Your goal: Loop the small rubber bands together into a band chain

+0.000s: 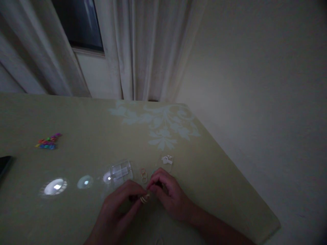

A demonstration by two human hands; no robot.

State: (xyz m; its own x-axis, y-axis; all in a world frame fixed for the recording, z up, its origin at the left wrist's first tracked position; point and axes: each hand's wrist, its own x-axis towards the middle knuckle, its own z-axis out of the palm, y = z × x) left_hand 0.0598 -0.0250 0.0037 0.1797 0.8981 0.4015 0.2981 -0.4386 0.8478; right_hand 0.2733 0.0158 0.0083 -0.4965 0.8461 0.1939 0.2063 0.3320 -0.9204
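Observation:
Low in the middle of the view, my left hand (121, 206) pinches a small bundle of pale, ring-like bands (144, 198) between thumb and forefinger. My right hand (171, 194) is closed in a pinch right beside it, its fingertips meeting the bundle's edge; what lies between them is hidden. Just beyond the fingers lie a few loose thin rings (143, 176), orange and pale. A clear plastic case (121, 171) rests past my left hand. Behind my right hand is a small white piece (167, 159), seemingly on a clear sheet or bag.
A pile of colourful small pieces (48, 142) lies to the left on the table (84, 146). A dark flat object (5, 165) sits at the left edge. Another pale ring (159, 241) is near the bottom. Curtains (155, 51) and a wall (255, 85) bound the table.

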